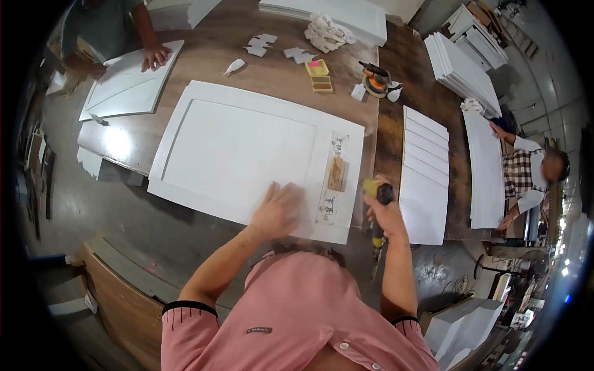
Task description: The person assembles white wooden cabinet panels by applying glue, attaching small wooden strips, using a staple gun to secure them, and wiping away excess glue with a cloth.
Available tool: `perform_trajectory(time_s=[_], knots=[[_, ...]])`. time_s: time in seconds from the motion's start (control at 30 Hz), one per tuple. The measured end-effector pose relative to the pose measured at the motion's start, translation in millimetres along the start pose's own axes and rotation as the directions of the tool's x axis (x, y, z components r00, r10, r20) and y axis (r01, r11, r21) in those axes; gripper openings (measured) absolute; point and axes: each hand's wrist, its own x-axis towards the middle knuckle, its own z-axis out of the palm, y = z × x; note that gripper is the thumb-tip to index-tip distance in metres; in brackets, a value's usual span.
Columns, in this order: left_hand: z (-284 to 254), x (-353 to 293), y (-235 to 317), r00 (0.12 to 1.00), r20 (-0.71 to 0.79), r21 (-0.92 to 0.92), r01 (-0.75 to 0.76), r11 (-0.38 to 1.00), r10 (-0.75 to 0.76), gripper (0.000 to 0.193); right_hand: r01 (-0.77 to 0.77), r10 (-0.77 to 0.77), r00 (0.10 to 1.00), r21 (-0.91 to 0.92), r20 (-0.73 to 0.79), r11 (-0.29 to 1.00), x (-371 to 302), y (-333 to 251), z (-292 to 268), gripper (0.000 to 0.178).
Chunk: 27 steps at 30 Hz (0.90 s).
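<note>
1. Head view looks down on a brown workbench [291, 71] carrying a large white door panel [247, 148], which lies flat and reaches the bench's near edge.
2. Left hand [276, 209] lies flat on the panel close to its near edge, fingers spread, holding nothing.
3. Right hand [385, 207] is closed around a yellow-and-black air tool [375, 190], just off the panel's right near corner (its hose hangs below the bench edge).
4. A wooden sanding block [336, 174] rests on a printed paper strip [331, 179] along the panel's right edge, between the two hands.
5. A row of smaller white panels [424, 173] lies on the bench just right of the right hand.
6. An orange sander [375, 79] and a heap of white rags [328, 32] sit toward the far edge.
7. Another person's hand [154, 55] presses a white panel [130, 83] at the far left corner.
</note>
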Motion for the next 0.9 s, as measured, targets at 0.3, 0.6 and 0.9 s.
perform_trajectory(time_s=[0.3, 0.6, 0.9], knots=[[18.5, -3.5, 17.2, 1.0, -0.012, 0.202, 0.001, 0.979, 0.002, 0.061, 0.342, -0.579, 0.784, -0.623, -0.223, 0.703, 39.3, 63.9, 25.0, 0.069], [25.2, 6.4, 61.4, 0.993, 0.086, 0.259, 0.053, 0.965, -0.078, 0.071, 0.36, -0.674, 0.727, -0.764, -0.129, 0.535, 26.5, 97.5, 97.7, 0.059], [26.9, 18.7, 66.2, 0.968, 0.173, 0.293, 0.126, 0.948, -0.182, 0.078, 0.351, -0.658, 0.735, -0.737, -0.165, 0.578, 30.9, 96.4, 92.9, 0.055]])
